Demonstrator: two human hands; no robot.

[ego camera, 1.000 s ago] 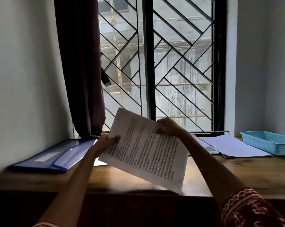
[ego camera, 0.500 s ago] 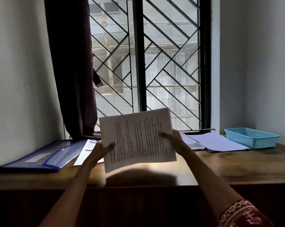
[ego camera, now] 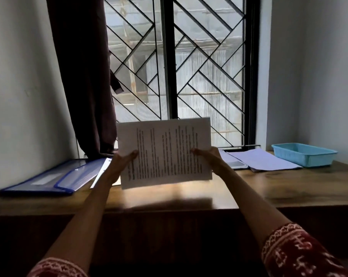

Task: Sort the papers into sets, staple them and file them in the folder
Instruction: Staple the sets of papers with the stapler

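A set of printed papers (ego camera: 165, 152) is held upright above the wooden desk (ego camera: 269, 188), turned sideways so the text lines run vertically. My left hand (ego camera: 121, 164) grips its left edge with the thumb on the front. At the right edge, my right hand (ego camera: 207, 156) grips it the same way. A blue transparent folder (ego camera: 49, 179) lies flat at the desk's left end. More white sheets (ego camera: 263, 159) lie on the desk to the right. No stapler is visible.
A light blue plastic basket (ego camera: 303, 154) stands at the desk's far right. A loose white sheet (ego camera: 101, 172) lies beside the folder, partly behind my left hand. A dark curtain (ego camera: 83, 76) hangs at the left of the barred window (ego camera: 177, 62).
The papers were tilted with one corner low; both hands have turned them level and upright. The view has also shifted, so the desk and window sit differently in frame.
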